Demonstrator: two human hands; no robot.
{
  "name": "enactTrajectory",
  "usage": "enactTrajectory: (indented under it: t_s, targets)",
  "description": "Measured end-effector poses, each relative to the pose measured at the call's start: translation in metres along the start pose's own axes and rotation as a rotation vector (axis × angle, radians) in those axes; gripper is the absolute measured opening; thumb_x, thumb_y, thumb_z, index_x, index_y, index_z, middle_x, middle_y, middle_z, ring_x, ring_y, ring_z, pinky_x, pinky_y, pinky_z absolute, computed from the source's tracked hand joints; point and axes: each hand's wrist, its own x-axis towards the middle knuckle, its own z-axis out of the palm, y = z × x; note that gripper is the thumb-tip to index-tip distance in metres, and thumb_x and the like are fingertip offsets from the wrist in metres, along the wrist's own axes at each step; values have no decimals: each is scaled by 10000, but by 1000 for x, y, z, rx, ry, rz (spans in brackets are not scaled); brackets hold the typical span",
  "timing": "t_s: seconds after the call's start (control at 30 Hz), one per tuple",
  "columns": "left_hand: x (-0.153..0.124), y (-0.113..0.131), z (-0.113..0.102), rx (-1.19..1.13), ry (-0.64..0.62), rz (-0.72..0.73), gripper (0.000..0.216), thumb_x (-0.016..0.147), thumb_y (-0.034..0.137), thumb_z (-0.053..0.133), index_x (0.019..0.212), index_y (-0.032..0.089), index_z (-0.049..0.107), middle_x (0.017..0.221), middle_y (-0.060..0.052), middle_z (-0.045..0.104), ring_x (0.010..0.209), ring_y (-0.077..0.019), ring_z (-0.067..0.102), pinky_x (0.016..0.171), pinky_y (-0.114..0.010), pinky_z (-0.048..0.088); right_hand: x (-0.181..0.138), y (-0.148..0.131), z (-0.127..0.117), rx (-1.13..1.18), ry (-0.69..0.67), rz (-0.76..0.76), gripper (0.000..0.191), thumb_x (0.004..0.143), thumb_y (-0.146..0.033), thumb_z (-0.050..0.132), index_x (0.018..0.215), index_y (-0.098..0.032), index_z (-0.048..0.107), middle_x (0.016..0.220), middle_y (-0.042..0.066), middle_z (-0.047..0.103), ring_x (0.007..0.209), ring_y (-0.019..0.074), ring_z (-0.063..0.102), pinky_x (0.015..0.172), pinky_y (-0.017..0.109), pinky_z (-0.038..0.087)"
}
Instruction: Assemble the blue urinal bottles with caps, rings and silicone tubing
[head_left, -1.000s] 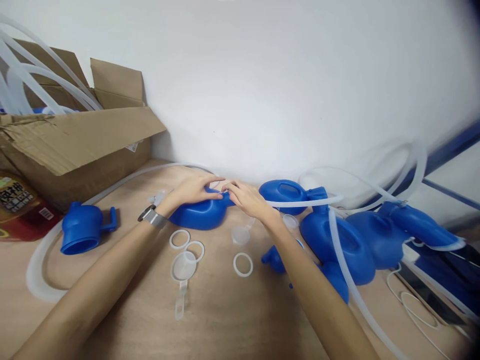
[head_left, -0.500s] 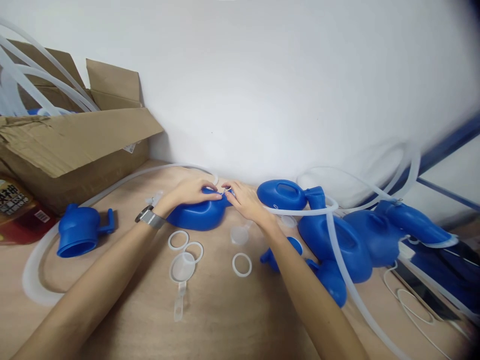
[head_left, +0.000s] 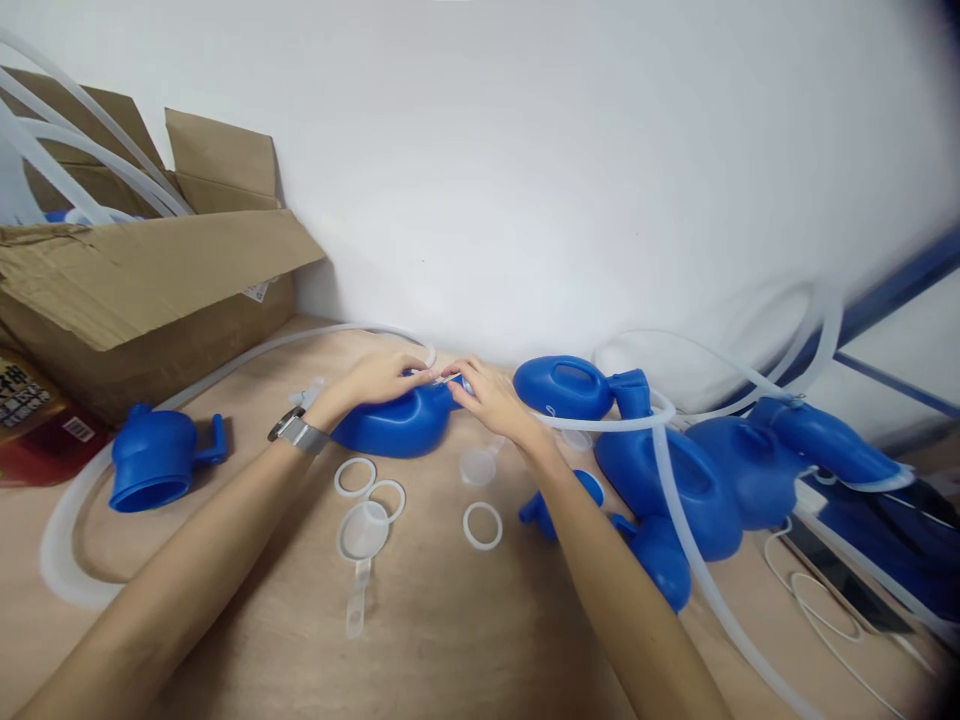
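A blue plastic bottle [head_left: 390, 428] lies on its side on the wooden table [head_left: 442, 620] near the wall. My left hand [head_left: 386, 378] rests on top of it, fingers curled, wrist wearing a watch [head_left: 294, 431]. My right hand [head_left: 487, 398] meets it at the bottle's neck. Between the fingertips of both hands is a small white ring [head_left: 444, 379], pinched at the bottle's mouth. Several loose white rings [head_left: 481, 525] and a clear funnel [head_left: 363, 545] lie on the table in front of the bottle.
A torn cardboard box [head_left: 142, 290] with clear tubes sits at the back left. A blue funnel-shaped part [head_left: 154, 462] lies left. More blue bottles [head_left: 667, 480] with clear hoses [head_left: 697, 590] pile up at the right. A red packet [head_left: 30, 420] is at the far left edge.
Both hands stay at the bottle's neck with only small finger shifts. The camera has drifted slightly, so everything sits a little lower left in the picture.
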Motion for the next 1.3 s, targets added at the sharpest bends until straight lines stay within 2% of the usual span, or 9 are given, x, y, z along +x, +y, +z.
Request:
enactTrajectory:
  t_s: [0.1,0.3,0.63,0.9,1.03,1.17,1.3]
  targets:
    - [1,-1,1,6,10,9,685,992,767,432,1211,234,802,1251,-88,799,1091,-293,726,923,-329,483,2,-1,-1,-14,-11,-14,241,1080,-269,514,1213,-216,708,1270,78,712,1123,216,661,1017,334,459]
    - [3,1,-1,-14,2,41,683,937,802,510,1133,230,828,1163,-82,819,1009,-280,731,865,-322,486,5,-3,0,-39,-6,-12,178,1039,-232,547,1085,-206,717,1167,67,721,978,209,653,903,310,454]
    - [5,3,-1,-70,-32,-61,655,860,779,633,1135,219,833,1133,-69,821,985,-268,728,835,-289,489,9,0,-3,-43,-37,-37,155,1027,-257,563,992,-203,704,1091,50,711,901,197,625,837,287,423]
    - [6,2,-12,-204,-197,7,587,906,715,578,1123,242,848,948,-20,828,845,-225,696,747,-271,485,9,-1,-5,-54,-52,-40,142,1001,-254,570,978,-211,704,1072,45,689,879,198,605,810,292,413]
    - [7,0,-14,-223,-223,-16,543,899,660,596,1166,257,842,977,-15,834,873,-225,704,752,-262,483,8,-2,-7,-51,-63,-40,157,1006,-254,553,969,-214,700,1066,45,680,873,197,597,806,294,414]
    - [7,-1,-10,-198,-174,-77,540,884,656,612,1173,262,842,1063,-24,840,915,-238,720,791,-272,498,10,-2,-9,-38,-79,-57,137,998,-245,563,959,-218,691,1079,46,670,892,196,592,814,291,413]
    - [7,-4,-8,-197,-178,-28,517,907,627,604,1196,268,836,1090,-23,839,933,-240,726,831,-277,510,10,-2,-12,-19,-105,-83,149,1003,-240,553,929,-221,682,1057,31,655,857,180,576,798,286,408]
